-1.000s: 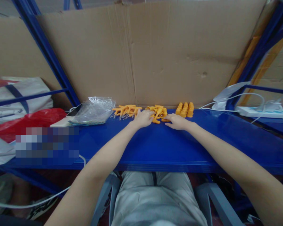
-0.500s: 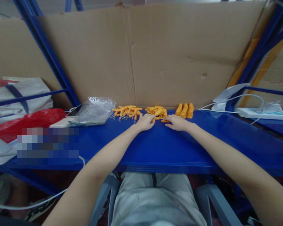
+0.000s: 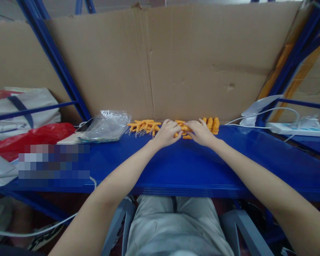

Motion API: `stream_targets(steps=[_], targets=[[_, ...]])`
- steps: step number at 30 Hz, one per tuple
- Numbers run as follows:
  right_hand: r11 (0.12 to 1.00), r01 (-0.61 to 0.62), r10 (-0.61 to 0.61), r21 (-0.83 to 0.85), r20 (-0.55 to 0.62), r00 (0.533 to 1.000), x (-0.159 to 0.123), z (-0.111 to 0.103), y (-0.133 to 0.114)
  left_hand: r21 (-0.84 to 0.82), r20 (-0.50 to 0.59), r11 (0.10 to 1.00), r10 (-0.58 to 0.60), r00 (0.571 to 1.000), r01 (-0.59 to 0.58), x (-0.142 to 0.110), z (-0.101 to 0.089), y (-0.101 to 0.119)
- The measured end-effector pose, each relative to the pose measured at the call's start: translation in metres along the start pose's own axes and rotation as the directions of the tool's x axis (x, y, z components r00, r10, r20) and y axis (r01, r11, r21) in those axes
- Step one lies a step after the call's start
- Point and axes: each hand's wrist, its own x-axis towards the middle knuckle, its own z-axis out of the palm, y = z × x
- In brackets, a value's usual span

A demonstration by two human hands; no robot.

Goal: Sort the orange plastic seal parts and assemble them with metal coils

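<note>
Handling orange parts (image 3: 184, 128) at twelve o'clock;
curving left hand (image 3: 166, 135) and right hand (image 3: 202, 133) inward; cannot tell if pinching any.

The glossy blue tabletop (image 3: 186, 170) bears, along its back, a clear plastic bag (image 3: 106, 125), forked orange pieces (image 3: 144, 125) with curly metallic ends, a partly hidden orange cluster (image 3: 183, 128) and, rightmost, bumpy orange pieces (image 3: 216, 125) side by side. Red plastic (image 3: 40, 137) lies farther left.

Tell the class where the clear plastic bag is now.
In the head view, the clear plastic bag lies left of centre, beside the leftmost orange pieces, before the cardboard.
</note>
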Motion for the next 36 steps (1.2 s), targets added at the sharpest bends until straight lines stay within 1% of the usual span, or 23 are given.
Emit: stream_targets(steps=[3,8,11,13,14,16,18,20,23,25,27,29,32,34,36], targets=[[0.999,0.007,-0.007,-0.036,0.002,1.0,0.001,0.0,0.002,0.005,-0.001,1.0,0.006,1.0,-0.006,0.0,0.001,0.0],[0.996,0.013,-0.014,-0.084,-0.012,1.0,0.001,-0.004,0.001,-0.005,0.006,0.997,-0.08,0.997,0.08,0.0,0.001,0.0],[0.995,0.027,-0.028,-0.099,-0.012,1.0,0.001,-0.005,-0.001,-0.044,0.038,0.993,-0.106,0.994,0.108,-0.001,0.001,0.001],[0.994,0.035,-0.038,-0.104,-0.023,0.999,0.001,-0.006,-0.001,-0.115,0.043,0.983,-0.138,0.99,0.142,0.0,0.003,0.0],[0.994,0.036,-0.04,-0.107,-0.032,0.999,0.002,-0.006,-0.001,-0.176,0.032,0.969,-0.168,0.985,0.171,0.001,0.004,0.0],[0.992,0.032,-0.039,-0.119,-0.056,0.998,0.002,-0.007,0.0,-0.349,0.009,0.905,-0.258,0.966,0.245,0.003,0.007,-0.002],[0.99,0.029,-0.04,-0.14,-0.079,0.996,0.003,-0.008,-0.001,-0.538,0.045,0.775,-0.366,0.929,0.331,0.006,0.009,-0.003],[0.985,0.034,-0.05,-0.167,-0.091,0.995,0.003,-0.01,-0.002,-0.676,0.135,0.609,-0.452,0.882,0.415,0.009,0.008,-0.003],[0.98,0.04,-0.059,-0.194,-0.094,0.994,0.003,-0.012,-0.003,-0.768,0.252,0.39,-0.545,0.8,0.508,0.011,0.005,-0.004],[0.98,0.034,-0.054,-0.194,-0.095,0.994,0.003,-0.013,-0.003,-0.792,0.284,0.293,-0.6,0.748,0.536,0.012,0.002,-0.006],[0.983,0.013,-0.033,-0.183,-0.102,0.994,0.003,-0.013,-0.002,-0.804,0.29,0.232,-0.65,0.702,0.547,0.012,0.0,-0.01],[0.985,-0.033,0.013,-0.169,-0.114,0.993,0.003,-0.014,0.001,-0.812,0.279,0.197,-0.695,0.663,0.549,0.011,0.0,-0.015],[0.973,-0.168,0.149,-0.156,-0.125,0.981,0.004,-0.018,0.007,-0.827,0.244,0.17,-0.75,0.614,0.536,0.01,0.001,-0.024],[0.939,-0.301,0.287,-0.168,-0.103,0.952,0.004,-0.024,0.013,-0.842,0.212,0.149,-0.793,0.571,0.519,0.009,0.002,-0.031],[0.882,-0.427,0.424,-0.2,-0.061,0.903,0.004,-0.032,0.02,-0.865,0.19,0.11,-0.832,0.522,0.489,0.008,0.002,-0.037]])
